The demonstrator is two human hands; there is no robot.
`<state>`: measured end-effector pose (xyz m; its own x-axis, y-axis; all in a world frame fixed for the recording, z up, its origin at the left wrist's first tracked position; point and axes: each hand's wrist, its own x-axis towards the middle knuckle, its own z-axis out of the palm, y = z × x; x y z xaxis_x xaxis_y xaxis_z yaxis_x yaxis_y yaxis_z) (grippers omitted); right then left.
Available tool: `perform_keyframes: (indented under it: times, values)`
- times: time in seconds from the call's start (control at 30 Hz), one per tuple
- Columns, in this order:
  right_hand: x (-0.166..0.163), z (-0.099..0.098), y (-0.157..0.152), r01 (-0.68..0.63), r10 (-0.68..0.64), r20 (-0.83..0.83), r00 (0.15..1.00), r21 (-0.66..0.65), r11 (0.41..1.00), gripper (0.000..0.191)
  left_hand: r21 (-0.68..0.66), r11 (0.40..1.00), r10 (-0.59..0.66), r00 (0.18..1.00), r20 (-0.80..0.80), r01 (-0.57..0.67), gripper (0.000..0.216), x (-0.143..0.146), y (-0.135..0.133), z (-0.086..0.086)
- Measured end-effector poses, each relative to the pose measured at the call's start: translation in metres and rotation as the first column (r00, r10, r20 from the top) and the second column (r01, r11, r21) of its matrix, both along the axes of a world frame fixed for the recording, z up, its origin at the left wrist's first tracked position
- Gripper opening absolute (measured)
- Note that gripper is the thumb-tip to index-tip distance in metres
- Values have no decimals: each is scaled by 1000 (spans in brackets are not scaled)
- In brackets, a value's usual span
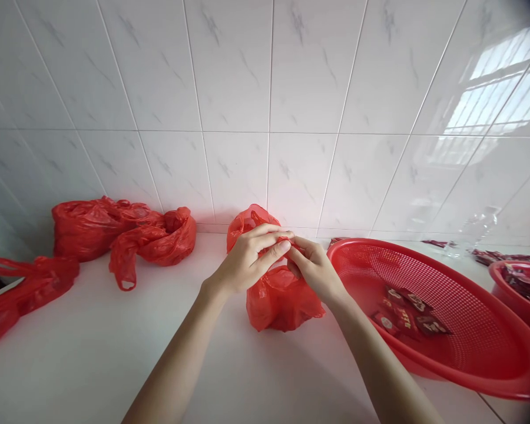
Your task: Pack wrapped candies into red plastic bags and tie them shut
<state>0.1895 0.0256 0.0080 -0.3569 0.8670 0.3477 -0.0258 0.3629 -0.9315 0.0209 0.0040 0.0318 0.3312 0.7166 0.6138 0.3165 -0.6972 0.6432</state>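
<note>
In the middle of the head view, a red plastic bag [283, 300] rests on the white counter, its body bulging a little below my hands. My left hand [255, 254] is closed with thumb and fingers on the gathered upper part of this bag. Pressed close against it, my right hand [308, 263] pinches the same bunched plastic from the other side. The fingertips of both hands meet there, and they partly hide the gathered plastic. Behind my left hand, more red plastic [241, 225] stands up near the wall.
Several filled red bags [88, 227] sit along the wall at left. A large red plastic basket [477, 359] at right holds several small red packets [406, 318]. Beyond it are a clear bottle [474, 229] and a second red container [503, 274] with packets. The tiled wall [234, 88] bounds the back.
</note>
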Motion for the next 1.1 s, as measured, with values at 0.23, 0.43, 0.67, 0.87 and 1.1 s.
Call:
perform_keyframes:
  times: [0.23,0.43,0.67,0.87,1.1]
  values:
    - [10,4,-5,-107,98,113,989,81,991,16,-24,984,178,983,40,-177,26,-1,3,-3]
    - [13,-1,-2,-9,-39,223,974,210,978,16,-58,981,189,977,103,-183,19,-1,5,-3]
    - [11,-2,1,79,-143,183,973,318,945,20,-132,981,148,989,29,-142,51,-3,9,-5]
    - [10,-4,2,88,-163,156,974,403,911,14,-358,926,-90,992,87,116,39,-7,13,-3]
    - [8,-11,5,170,-380,187,906,663,729,17,-495,840,-33,930,365,224,32,-3,21,-9]
